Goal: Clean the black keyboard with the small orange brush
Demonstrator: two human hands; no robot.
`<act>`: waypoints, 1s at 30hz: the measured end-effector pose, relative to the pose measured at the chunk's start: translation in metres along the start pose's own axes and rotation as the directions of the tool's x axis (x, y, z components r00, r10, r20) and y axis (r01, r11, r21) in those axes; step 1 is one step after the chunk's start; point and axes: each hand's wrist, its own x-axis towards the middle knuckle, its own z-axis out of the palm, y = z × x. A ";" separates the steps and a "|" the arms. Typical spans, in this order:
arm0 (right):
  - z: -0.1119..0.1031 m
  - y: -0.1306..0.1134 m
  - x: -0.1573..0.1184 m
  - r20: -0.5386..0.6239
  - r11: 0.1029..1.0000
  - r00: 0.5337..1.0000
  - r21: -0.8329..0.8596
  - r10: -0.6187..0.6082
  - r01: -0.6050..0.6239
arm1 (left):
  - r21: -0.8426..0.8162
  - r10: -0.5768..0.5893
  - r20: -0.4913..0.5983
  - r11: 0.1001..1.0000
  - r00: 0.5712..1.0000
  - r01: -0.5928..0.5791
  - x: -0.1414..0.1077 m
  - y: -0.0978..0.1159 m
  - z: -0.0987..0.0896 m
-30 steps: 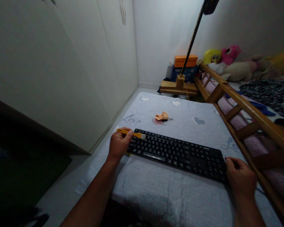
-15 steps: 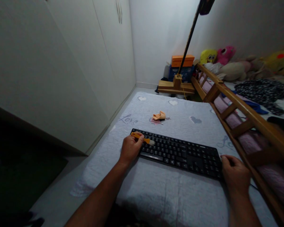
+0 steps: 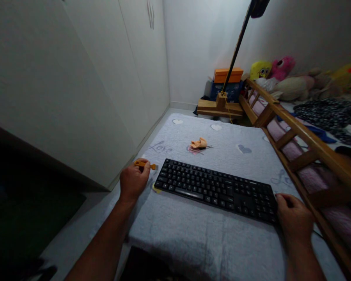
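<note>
- I see the left hand [image 3: 133,181] with its thumb and fingers pinched on the handle of a small yellow brush [image 3: 144,164].
- The brush's pale bristles point towards the keyboard [image 3: 219,190], just beside its left end and apart from the keys.
- The keyboard lies flat, keys up, on the pale patterned sheet [image 3: 199,238], slanting nearer to me at its right end.
- I have the right hand [image 3: 295,214] at the keyboard's right edge, fingers curled; I cannot tell whether they are clamped on it or only resting against it.
- Beyond the keyboard I can make out a crumpled orange cloth [image 3: 199,143] on the sheet, with thin sticks beside it.
- A wooden rail [image 3: 302,117] runs along the right side, and a white wardrobe [image 3: 117,86] fills the left.
- Past the far edge of the sheet, I see an orange box [image 3: 228,75] on a blue one, behind a wooden stand [image 3: 207,106].
</note>
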 end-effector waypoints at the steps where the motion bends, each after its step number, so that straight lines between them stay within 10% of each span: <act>1: 0.000 0.000 0.000 0.001 1.000 1.000 -0.001 -0.001 0.001 | -0.017 0.000 -0.015 1.000 1.000 0.000 -0.001 0.001 0.000; 7: 0.000 0.000 0.000 0.001 1.000 1.000 0.001 -0.014 0.014 | -0.472 0.021 0.162 0.880 0.987 0.059 -0.016 0.028 0.018; 14: 0.000 -0.003 0.000 -0.003 1.000 1.000 0.010 0.016 -0.016 | -0.608 0.176 0.348 0.790 0.921 0.079 -0.028 0.047 0.036; 30: 0.000 -0.001 0.000 0.017 1.000 1.000 0.000 0.010 -0.010 | -0.323 0.139 0.008 0.938 0.990 -0.129 0.000 -0.005 -0.002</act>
